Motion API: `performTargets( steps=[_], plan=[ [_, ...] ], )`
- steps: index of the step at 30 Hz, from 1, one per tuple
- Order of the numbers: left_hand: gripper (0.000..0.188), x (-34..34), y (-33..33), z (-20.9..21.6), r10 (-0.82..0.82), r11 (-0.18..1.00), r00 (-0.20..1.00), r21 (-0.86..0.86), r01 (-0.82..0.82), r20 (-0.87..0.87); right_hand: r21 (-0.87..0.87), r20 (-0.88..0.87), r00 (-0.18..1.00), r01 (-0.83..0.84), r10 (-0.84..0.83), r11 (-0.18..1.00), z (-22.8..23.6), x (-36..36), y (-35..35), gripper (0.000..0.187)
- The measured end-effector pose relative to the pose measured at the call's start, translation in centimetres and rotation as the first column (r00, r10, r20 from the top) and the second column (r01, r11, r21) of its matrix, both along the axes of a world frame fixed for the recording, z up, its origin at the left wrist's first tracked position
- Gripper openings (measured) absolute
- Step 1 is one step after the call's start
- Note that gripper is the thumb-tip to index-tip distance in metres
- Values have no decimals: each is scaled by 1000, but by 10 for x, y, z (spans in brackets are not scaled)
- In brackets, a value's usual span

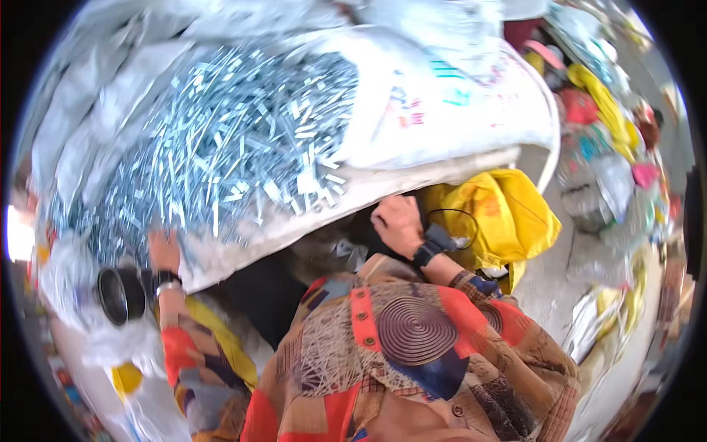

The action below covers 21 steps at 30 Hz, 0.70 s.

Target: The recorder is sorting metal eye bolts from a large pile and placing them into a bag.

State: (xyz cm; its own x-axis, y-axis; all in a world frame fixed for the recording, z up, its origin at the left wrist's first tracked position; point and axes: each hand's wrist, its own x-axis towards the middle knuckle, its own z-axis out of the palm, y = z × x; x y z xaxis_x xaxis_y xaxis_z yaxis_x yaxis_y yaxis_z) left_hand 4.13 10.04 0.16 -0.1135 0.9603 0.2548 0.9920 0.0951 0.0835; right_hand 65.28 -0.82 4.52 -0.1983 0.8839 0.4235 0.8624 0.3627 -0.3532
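Observation:
A broad heap of thin, shiny grey-blue strips (250, 132) lies on a white sheet (236, 258) in front of me. My left hand (163, 252) reaches to the near left edge of the heap, its fingertips among or against the strips and blurred. By the sheet's near edge, my right hand (399, 225) has its fingers curled in; what they hold, if anything, is hidden. A white woven sack (449, 110) with coloured print covers the heap's right side. Both wrists carry dark devices, and a round black one (121, 295) sits beside my left wrist.
A yellow bag (501, 217) stands just right of my right hand. Crumpled clear and coloured plastic (604, 177) is piled along the right side. White sacks (96, 132) line the left and far sides. Something yellow (127, 378) lies on the floor at lower left.

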Motion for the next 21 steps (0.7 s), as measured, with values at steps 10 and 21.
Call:
performTargets(
  steps=[10,21],
  plan=[
    [15,-19,44,26,-112,994,994,19,111,18,-4,-89,995,38,-38,999,-4,-9,-6,14],
    [29,-5,-29,79,179,984,759,-119,-134,625,-155,191,980,90,-59,984,-13,-13,7,7]
  ],
)
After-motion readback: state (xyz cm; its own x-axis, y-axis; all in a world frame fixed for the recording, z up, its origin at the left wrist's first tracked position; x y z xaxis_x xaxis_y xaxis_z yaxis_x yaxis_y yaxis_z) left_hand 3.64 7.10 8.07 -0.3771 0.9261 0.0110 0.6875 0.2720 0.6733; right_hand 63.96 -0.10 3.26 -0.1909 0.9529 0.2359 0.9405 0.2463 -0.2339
